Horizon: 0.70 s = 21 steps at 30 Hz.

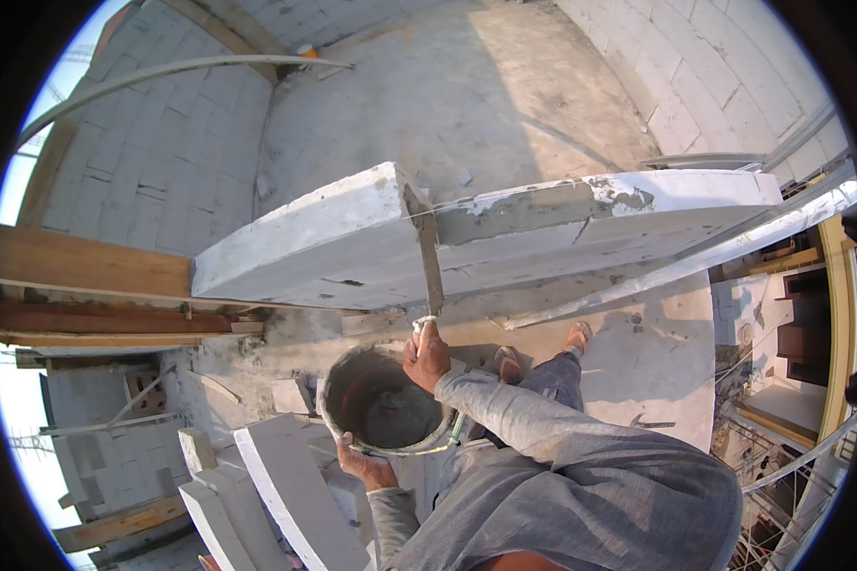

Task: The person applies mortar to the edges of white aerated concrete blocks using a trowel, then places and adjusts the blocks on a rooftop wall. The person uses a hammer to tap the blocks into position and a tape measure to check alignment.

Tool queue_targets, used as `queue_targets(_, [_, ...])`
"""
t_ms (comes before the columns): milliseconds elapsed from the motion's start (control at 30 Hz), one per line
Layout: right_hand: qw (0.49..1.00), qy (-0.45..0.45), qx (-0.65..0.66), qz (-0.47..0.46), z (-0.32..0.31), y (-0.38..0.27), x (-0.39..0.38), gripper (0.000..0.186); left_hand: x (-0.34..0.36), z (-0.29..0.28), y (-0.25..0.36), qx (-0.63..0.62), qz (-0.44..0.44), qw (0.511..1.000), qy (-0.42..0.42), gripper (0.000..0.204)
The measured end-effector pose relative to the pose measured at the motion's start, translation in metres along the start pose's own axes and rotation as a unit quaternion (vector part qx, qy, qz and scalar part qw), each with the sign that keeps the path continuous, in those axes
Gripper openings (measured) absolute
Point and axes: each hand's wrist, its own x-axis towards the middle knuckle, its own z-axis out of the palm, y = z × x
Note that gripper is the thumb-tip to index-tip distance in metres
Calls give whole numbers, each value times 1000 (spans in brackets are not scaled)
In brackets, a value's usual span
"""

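Low white block wall (pixel 562 240), grey mortar along part of its top. Round bucket (pixel 328 404) this side of it, more mortar inside. Mortar-smeared trowel (pixel 431 271) reaches wallward from the right hand (pixel 428 360), fingers closed around its handle. Left hand (pixel 367 467): fingers gripping the bucket's near-left rim.

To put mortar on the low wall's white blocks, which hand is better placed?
Probably the right hand: it holds the mortar-coated tool, whose blade points toward the white blocks. The left hand is farther from them, at the rim of the bucket.
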Motion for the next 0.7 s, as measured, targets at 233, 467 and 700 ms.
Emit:
queue_targets(233, [989, -84, 77, 97, -60, -35, 37, 34, 7, 14, -2, 13, -5, 999, -32, 39])
queue_targets(467, [1000, -17, -7, 20, -27, -84, 61, 32, 2, 23, 3, 8, 12, 999, -35, 34])
queue_targets(700, [992, -106, -71, 13, -94, -61, 8, 34, 12, 28, -3, 38, -3, 999, -37, 48])
